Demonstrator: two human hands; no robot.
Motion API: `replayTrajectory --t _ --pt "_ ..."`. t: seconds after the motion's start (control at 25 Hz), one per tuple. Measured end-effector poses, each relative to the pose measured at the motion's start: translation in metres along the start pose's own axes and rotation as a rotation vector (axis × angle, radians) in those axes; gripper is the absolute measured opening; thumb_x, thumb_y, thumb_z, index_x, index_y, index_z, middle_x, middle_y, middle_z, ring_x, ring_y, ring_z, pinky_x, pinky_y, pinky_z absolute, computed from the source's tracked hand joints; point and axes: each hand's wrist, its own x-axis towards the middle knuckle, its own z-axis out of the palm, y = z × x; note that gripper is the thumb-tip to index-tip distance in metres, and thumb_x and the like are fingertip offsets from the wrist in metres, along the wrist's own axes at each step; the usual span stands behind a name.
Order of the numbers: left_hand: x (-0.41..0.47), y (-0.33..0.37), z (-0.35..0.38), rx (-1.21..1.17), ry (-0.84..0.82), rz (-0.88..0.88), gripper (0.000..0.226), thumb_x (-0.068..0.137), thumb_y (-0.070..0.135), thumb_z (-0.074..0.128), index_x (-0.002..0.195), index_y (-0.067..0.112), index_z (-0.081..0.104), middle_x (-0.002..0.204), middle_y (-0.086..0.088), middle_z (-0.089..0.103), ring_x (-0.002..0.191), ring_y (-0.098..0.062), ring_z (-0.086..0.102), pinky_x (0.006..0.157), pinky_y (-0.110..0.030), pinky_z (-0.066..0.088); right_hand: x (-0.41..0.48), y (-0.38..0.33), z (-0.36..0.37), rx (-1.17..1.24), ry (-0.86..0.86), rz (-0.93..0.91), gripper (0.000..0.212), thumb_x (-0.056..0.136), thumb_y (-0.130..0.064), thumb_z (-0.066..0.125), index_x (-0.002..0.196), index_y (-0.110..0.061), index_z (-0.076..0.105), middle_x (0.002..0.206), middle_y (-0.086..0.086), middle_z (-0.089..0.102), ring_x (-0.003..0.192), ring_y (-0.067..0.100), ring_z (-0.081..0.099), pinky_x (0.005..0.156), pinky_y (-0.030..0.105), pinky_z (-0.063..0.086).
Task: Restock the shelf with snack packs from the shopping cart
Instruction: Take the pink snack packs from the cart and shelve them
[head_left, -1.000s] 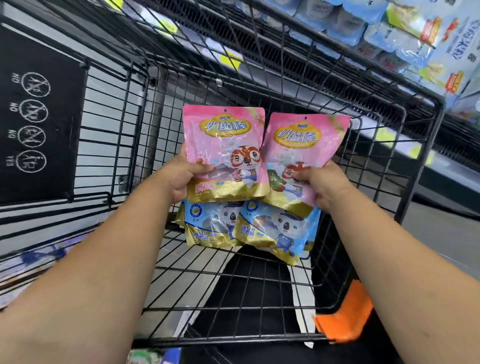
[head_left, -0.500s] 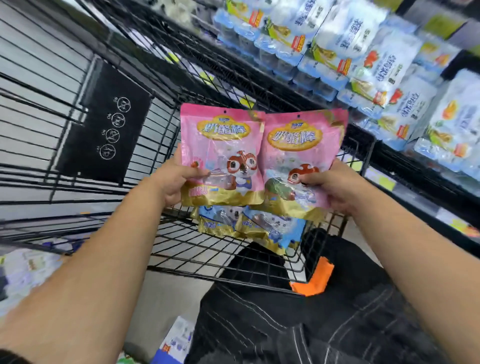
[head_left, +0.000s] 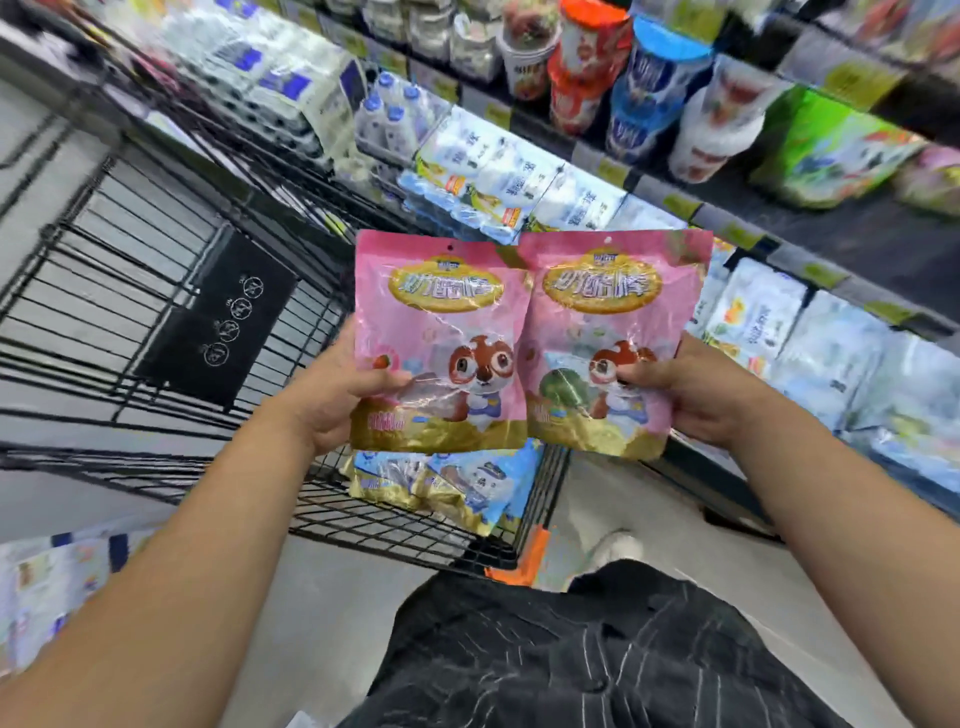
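A smooth grey floor (head_left: 332, 597) runs underfoot along the aisle. On the right stand dark shelves (head_left: 862, 234), their front edges lined with yellow price tags (head_left: 823, 274). An upper tier carries tubs (head_left: 654, 78) with red and blue lids beside green packs (head_left: 831, 150). Below sit rows of white-and-blue bags (head_left: 826, 358). The far end is blurred.

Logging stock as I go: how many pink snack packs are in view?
2. The left hand grips the left pink pack, the right hand grips the right pink pack, side by side. Blue packs show below; more pink ones may hide behind.
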Motion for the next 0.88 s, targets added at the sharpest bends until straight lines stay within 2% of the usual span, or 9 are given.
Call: replayTrajectory --t 0.04,0.12,0.2,0.28,0.44,0.56,0.72,0.84,0.88 --pt "-0.003 0.0 0.015 -0.007 -0.007 0.015 0.073 0.082 -0.024 0.05 0.131 0.031 0.047 0.11 -0.008 0.072 0.092 -0.024 0.072 0.078 -0.045 0.061 -0.011 -0.005 -0.011 0.011 -0.008 -0.012 0.044 0.081 0.021 0.052 0.118 -0.002 0.059 0.1 0.012 0.074 0.084 0.022 0.073 0.065 0.032 0.06" --pt "-0.008 -0.003 0.046 -0.025 -0.015 0.033 0.076 0.081 -0.024 0.052 0.134 0.03 0.046 0.126 -0.016 0.065 0.108 -0.034 0.065 0.099 -0.056 0.049 -0.03 -0.013 -0.035 0.037 -0.032 -0.029 0.041 0.077 0.02 0.054 0.107 -0.006 0.062 0.088 0.007 0.077 0.078 0.019 0.074 0.062 0.03 0.06" --pt "-0.009 -0.007 0.073 -0.034 -0.026 0.037 0.082 0.077 -0.022 0.058 0.141 0.027 0.041 0.134 -0.022 0.058 0.115 -0.04 0.058 0.106 -0.063 0.039 -0.045 -0.015 -0.06 0.081 -0.058 -0.021 0.045 0.069 0.014 0.059 0.108 -0.008 0.063 0.094 0.01 0.076 0.085 0.024 0.074 0.067 0.035 0.061" --pt "-0.01 -0.009 0.105 -0.039 -0.04 0.063 0.086 0.072 -0.02 0.064 0.141 0.025 0.042 0.135 -0.022 0.058 0.118 -0.041 0.057 0.105 -0.063 0.04 -0.06 -0.019 -0.088 0.114 -0.064 -0.024 0.044 0.069 0.013 0.059 0.107 -0.008 0.063 0.096 0.012 0.076 0.086 0.026 0.074 0.069 0.037 0.061" --pt "-0.007 -0.008 0.166 -0.039 -0.088 0.134 0.086 0.066 -0.012 0.065 0.14 0.026 0.044 0.128 -0.013 0.065 0.112 -0.03 0.065 0.089 -0.044 0.058 -0.088 -0.025 -0.143 0.16 -0.038 -0.033 0.033 0.085 0.019 0.048 0.1 -0.007 0.062 0.083 0.009 0.076 0.075 0.022 0.075 0.062 0.034 0.06" --pt "-0.004 -0.009 0.202 -0.011 -0.115 0.146 0.083 0.067 -0.013 0.065 0.137 0.027 0.046 0.123 -0.01 0.068 0.106 -0.026 0.068 0.08 -0.037 0.059 -0.103 -0.025 -0.179 0.188 -0.017 -0.038 0.034 0.084 0.018 0.05 0.107 -0.005 0.061 0.084 0.009 0.076 0.076 0.021 0.075 0.062 0.032 0.06" --pt "0.004 -0.005 0.25 0.05 -0.156 0.131 0.082 0.066 -0.011 0.066 0.138 0.023 0.046 0.125 -0.012 0.067 0.111 -0.029 0.066 0.087 -0.039 0.058 -0.124 -0.026 -0.225 0.243 0.039 -0.048 0.032 0.085 0.017 0.051 0.101 -0.008 0.061 0.08 0.006 0.075 0.072 0.017 0.074 0.062 0.029 0.06" --pt "0.02 -0.002 0.28 0.09 -0.196 0.108 0.08 0.067 -0.01 0.066 0.137 0.024 0.048 0.121 -0.01 0.069 0.107 -0.028 0.068 0.084 -0.038 0.058 -0.131 -0.022 -0.251 0.289 0.067 -0.061 0.034 0.079 0.015 0.056 0.104 -0.008 0.062 0.09 0.011 0.074 0.079 0.021 0.074 0.071 0.036 0.062" --pt "0.026 -0.001 0.288 0.101 -0.199 0.098 0.081 0.066 -0.01 0.066 0.138 0.024 0.047 0.12 -0.01 0.07 0.105 -0.027 0.069 0.083 -0.037 0.059 -0.131 -0.021 -0.258 0.299 0.082 -0.063 0.034 0.08 0.015 0.056 0.106 -0.007 0.061 0.09 0.011 0.074 0.08 0.022 0.074 0.07 0.036 0.062"
